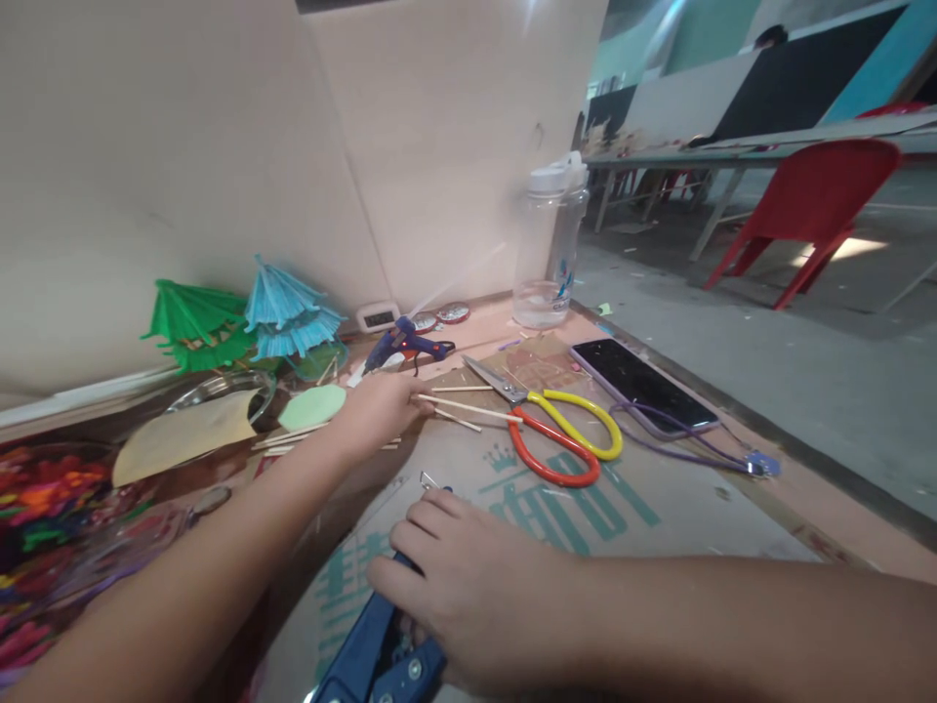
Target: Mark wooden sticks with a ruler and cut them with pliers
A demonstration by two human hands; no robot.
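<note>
Blue-handled pliers (381, 659) lie at the bottom centre of the frame under the right hand (468, 586), whose fingers curl down over them in a grip. Left hand (381, 410), mid-frame, closes loosely on thin wooden sticks (468, 405) just left of the yellow-and-orange scissors (563, 434), below the blue glue gun (402, 344).

scissors (556, 430) left of phone (644, 386), bottle (548, 244) behind both
</note>
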